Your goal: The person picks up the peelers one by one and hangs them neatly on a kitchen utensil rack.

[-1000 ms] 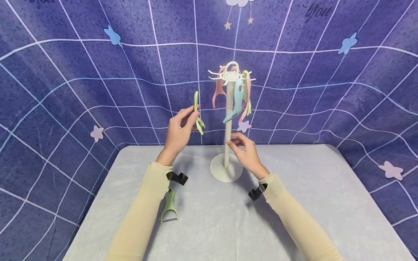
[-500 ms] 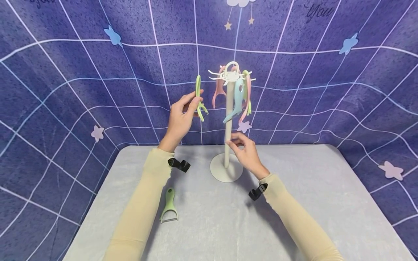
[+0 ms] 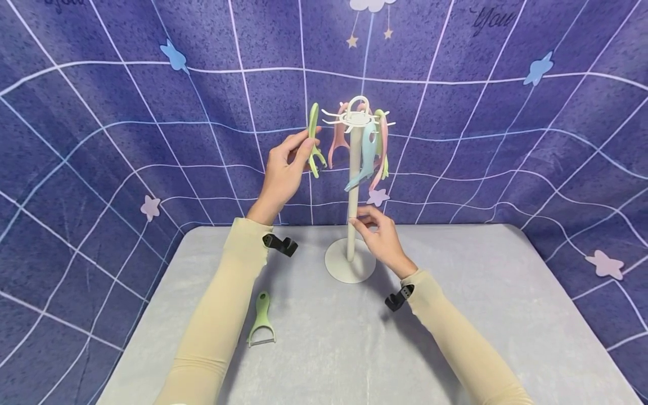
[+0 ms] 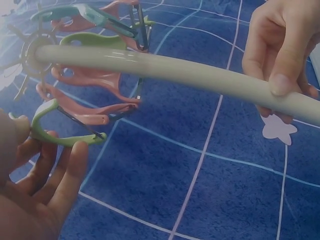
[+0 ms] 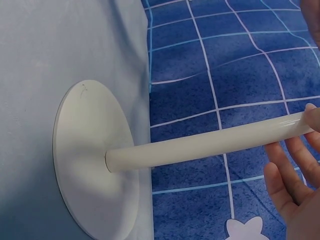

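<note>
My left hand point(image 3: 289, 159) pinches a green Y-shaped peeler point(image 3: 313, 121), held upright just left of the hooks of a white rack point(image 3: 352, 194). In the left wrist view the peeler's point(image 4: 67, 141) open blade end points along the pole, near the pink peelers. My right hand point(image 3: 381, 235) grips the pole low down, thumb on one side and fingers on the other; the right wrist view shows the pole point(image 5: 200, 142) rising from its round base point(image 5: 95, 200). On the hooks hang a blue peeler point(image 3: 369, 152), pink peelers point(image 3: 340, 138) and a green one behind.
Another green peeler point(image 3: 261, 318) lies on the grey tabletop point(image 3: 324, 349), right of my left forearm. A purple curtain point(image 3: 212, 107) with a grid and stars stands close behind the rack and along both sides.
My left hand has risen and moved right with the green peeler, bringing it up to hook height beside the rack. The right hand has stayed on the pole.
</note>
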Available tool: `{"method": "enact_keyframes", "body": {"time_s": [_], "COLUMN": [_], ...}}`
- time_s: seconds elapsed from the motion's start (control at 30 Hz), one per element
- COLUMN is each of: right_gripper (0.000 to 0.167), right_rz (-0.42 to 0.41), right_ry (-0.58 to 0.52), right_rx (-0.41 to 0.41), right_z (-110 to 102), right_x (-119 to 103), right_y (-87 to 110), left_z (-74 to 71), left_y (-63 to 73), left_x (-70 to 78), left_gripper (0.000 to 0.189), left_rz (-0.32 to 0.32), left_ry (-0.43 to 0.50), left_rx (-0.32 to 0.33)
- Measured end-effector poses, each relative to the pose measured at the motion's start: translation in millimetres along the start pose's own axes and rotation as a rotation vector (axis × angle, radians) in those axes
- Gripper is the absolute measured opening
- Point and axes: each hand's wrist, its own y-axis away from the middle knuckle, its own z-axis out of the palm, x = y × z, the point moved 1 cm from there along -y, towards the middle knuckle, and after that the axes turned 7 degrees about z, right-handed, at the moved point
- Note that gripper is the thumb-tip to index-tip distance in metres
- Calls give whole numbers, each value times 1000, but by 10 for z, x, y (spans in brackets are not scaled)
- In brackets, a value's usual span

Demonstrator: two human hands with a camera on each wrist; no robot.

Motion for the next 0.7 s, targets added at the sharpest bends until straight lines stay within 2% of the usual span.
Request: {"method": "enact_keyframes", "body": {"time_s": [0.2,0.43,0.7], "right_gripper": [17,15,15], "right_rz": [-4,-18,-16], "right_ry": [-1,-3,-15], "right_rx": [-4,-8,-14], "right_z": [9,-33,-39], "right_x": [-63,-383,-407], "right_y": [10,100,112], "left_z": [24,58,79], "left_y": [-24,-21,11], "left_x": [25,88,121], "left_gripper": [37,38,38], "left_rz": [16,22,6], "left_ry": [24,22,13], "left_rx": [-14,-45,-60]}}
